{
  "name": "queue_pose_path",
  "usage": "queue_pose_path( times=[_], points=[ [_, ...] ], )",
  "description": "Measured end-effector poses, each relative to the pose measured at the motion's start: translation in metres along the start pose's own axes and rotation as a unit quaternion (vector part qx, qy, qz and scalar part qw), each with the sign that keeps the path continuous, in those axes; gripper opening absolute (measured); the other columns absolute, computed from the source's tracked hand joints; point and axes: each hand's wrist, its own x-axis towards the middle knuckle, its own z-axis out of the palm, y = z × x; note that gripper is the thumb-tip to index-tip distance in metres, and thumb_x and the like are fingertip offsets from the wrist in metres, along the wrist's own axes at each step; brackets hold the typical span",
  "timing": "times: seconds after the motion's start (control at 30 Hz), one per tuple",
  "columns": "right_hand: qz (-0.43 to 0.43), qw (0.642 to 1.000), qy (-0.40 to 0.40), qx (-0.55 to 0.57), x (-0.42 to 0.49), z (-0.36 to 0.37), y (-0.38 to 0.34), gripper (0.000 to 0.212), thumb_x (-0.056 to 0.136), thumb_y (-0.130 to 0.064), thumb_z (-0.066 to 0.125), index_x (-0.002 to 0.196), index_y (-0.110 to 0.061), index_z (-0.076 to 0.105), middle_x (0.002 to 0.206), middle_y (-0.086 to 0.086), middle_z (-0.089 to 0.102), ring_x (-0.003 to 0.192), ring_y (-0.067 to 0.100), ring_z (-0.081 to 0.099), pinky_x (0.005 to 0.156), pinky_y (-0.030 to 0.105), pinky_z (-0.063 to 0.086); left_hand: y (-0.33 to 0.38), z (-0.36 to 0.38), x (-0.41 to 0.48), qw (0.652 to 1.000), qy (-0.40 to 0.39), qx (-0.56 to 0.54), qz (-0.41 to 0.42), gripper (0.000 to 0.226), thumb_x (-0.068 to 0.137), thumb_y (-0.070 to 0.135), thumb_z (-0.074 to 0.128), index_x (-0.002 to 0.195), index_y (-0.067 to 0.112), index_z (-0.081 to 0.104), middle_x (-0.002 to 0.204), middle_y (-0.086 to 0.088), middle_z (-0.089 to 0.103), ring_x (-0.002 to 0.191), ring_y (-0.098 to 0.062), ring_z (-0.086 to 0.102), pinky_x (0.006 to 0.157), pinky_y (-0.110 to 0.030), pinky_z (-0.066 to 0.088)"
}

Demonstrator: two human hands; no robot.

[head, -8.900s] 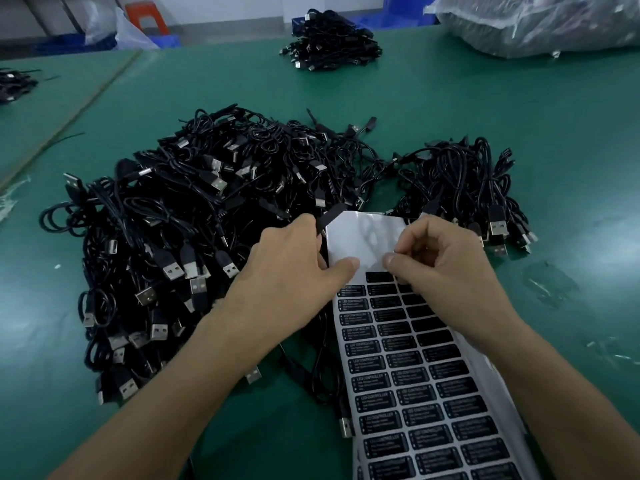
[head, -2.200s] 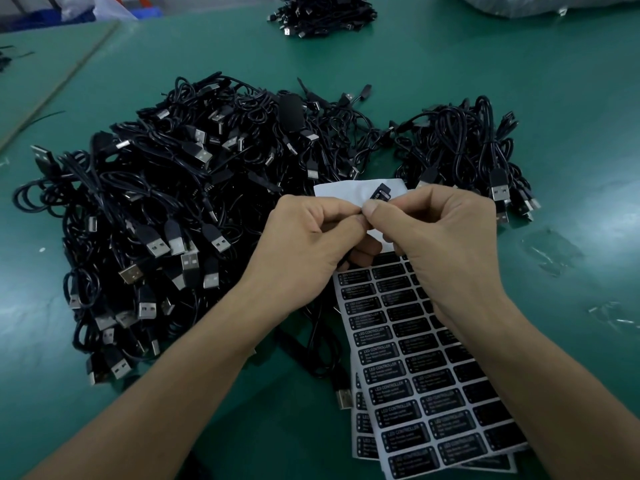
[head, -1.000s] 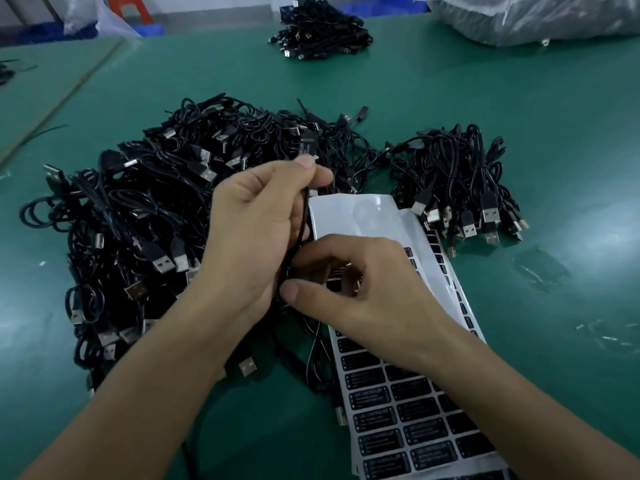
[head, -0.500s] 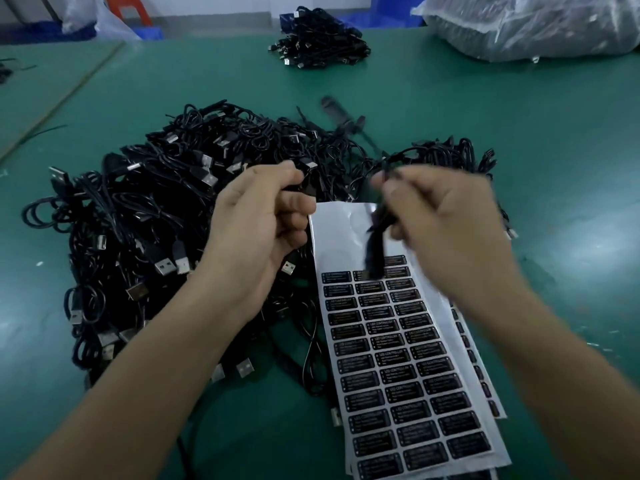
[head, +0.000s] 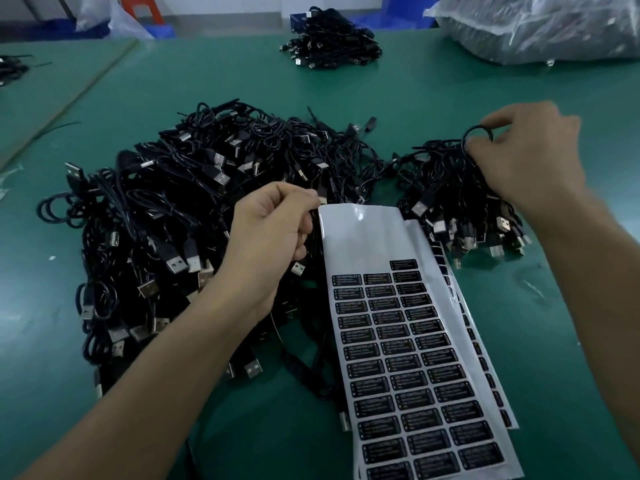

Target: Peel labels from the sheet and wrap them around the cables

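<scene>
A white label sheet [head: 363, 244] with rows of black labels [head: 408, 344] lies on the green table, with a second sheet under it. A big heap of black USB cables [head: 166, 216] is on its left and a smaller pile [head: 446, 188] on its right. My left hand [head: 273, 237] hovers at the sheet's top left corner, fingers curled, thumb and forefinger pinching a cable at the heap's edge. My right hand [head: 526, 157] is over the smaller pile and pinches a coiled black cable [head: 476, 131] by its loop.
Another cable pile [head: 329, 50] sits far back in the middle. A clear plastic bag [head: 540, 26] full of cables fills the back right corner. A seam to a neighbouring table [head: 69, 95] runs along the left. Bare green table [head: 571, 341] lies right of the sheets.
My right hand has swung from above the sheet to the right-hand pile, taking the cable with it. My left hand has dropped to the sheet's top left corner.
</scene>
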Motion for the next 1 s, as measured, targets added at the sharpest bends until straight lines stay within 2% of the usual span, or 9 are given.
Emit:
queue_pose_path(
  times=[0.1,0.2,0.37,0.47,0.57,0.7,0.8,0.93,1.0],
  points=[
    [0.014,0.997,-0.001,0.072,-0.001,-0.005,0.004,0.026,0.087,-0.046,0.065,0.099,-0.024,0.070,0.101,0.010,0.069,0.081,0.016,0.060,0.069,0.017,0.040,-0.004,-0.001,0.001,1.000,0.004,0.004,-0.008,0.027,0.096,0.010,0.061,0.070,0.018,0.066,0.054,0.007,0.049,0.048,-0.006,0.037,0.042,-0.017,0.034],
    [0.028,0.993,0.005,0.117,0.001,-0.011,0.005,0.020,0.081,-0.044,0.070,0.093,-0.027,0.070,0.076,-0.007,0.064,0.051,0.000,0.051,0.050,0.012,0.037,-0.007,-0.001,0.003,1.000,0.004,0.010,-0.014,0.023,0.096,0.011,0.061,0.073,0.016,0.065,0.054,0.007,0.048,0.048,-0.006,0.036,0.042,-0.017,0.033],
    [0.046,0.989,-0.017,0.142,0.005,-0.020,0.006,0.008,0.078,-0.022,0.075,0.086,-0.023,0.076,0.071,0.001,0.062,0.050,0.013,0.047,0.047,0.023,0.039,-0.011,-0.002,0.004,0.999,0.001,0.025,-0.024,0.019,0.095,0.012,0.061,0.077,0.015,0.065,0.055,0.008,0.048,0.050,-0.007,0.035,0.043,-0.018,0.031],
    [0.005,0.993,-0.003,0.115,-0.001,-0.015,0.006,0.007,0.080,-0.019,0.077,0.080,-0.025,0.073,0.071,0.005,0.066,0.042,0.006,0.050,0.041,0.015,0.039,-0.011,-0.004,0.005,0.999,-0.001,0.027,-0.026,0.019,0.095,0.013,0.061,0.077,0.017,0.066,0.055,0.008,0.048,0.050,-0.007,0.035,0.043,-0.017,0.032],
    [-0.005,0.998,0.020,0.062,-0.005,-0.007,0.004,0.012,0.085,-0.015,0.070,0.083,-0.026,0.072,0.080,0.008,0.070,0.075,0.015,0.066,0.061,0.011,0.045,-0.012,-0.005,0.006,0.999,-0.004,0.028,-0.025,0.018,0.094,0.015,0.062,0.077,0.017,0.066,0.055,0.009,0.048,0.049,-0.006,0.035,0.043,-0.017,0.031],
    [-0.003,0.999,0.035,-0.004,0.000,0.009,-0.008,0.023,0.091,-0.011,0.055,0.100,-0.022,0.072,0.116,0.015,0.067,0.098,0.032,0.059,0.090,0.030,0.048,-0.015,-0.004,0.008,0.999,-0.006,0.037,-0.023,0.017,0.094,0.014,0.062,0.077,0.015,0.065,0.053,0.009,0.047,0.046,-0.005,0.035,0.042,-0.017,0.031],
    [-0.064,0.993,0.027,-0.096,-0.004,0.021,-0.018,0.025,0.097,-0.015,0.050,0.107,-0.017,0.073,0.114,0.021,0.061,0.095,0.045,0.058,0.081,0.044,0.049,-0.016,-0.004,0.009,0.999,-0.005,0.036,-0.022,0.018,0.093,0.014,0.063,0.076,0.016,0.065,0.053,0.010,0.047,0.045,-0.004,0.035,0.041,-0.016,0.031],
    [-0.045,0.990,0.005,-0.134,-0.012,0.031,-0.018,0.046,0.091,-0.047,0.047,0.078,-0.008,0.067,0.097,0.018,0.049,0.071,0.035,0.044,0.068,0.039,0.038,-0.017,-0.004,0.010,0.999,-0.012,0.034,-0.020,0.020,0.093,0.013,0.064,0.073,0.018,0.064,0.053,0.009,0.047,0.045,-0.005,0.035,0.040,-0.016,0.031],
    [-0.050,0.988,-0.012,-0.143,-0.014,0.032,-0.012,0.041,0.090,-0.045,0.057,0.099,-0.009,0.074,0.108,0.019,0.049,0.077,0.032,0.040,0.071,0.037,0.036,-0.018,-0.004,0.010,0.999,-0.013,0.034,-0.018,0.021,0.093,0.014,0.064,0.072,0.018,0.063,0.053,0.009,0.046,0.045,-0.005,0.034,0.040,-0.016,0.031]
  ],
)
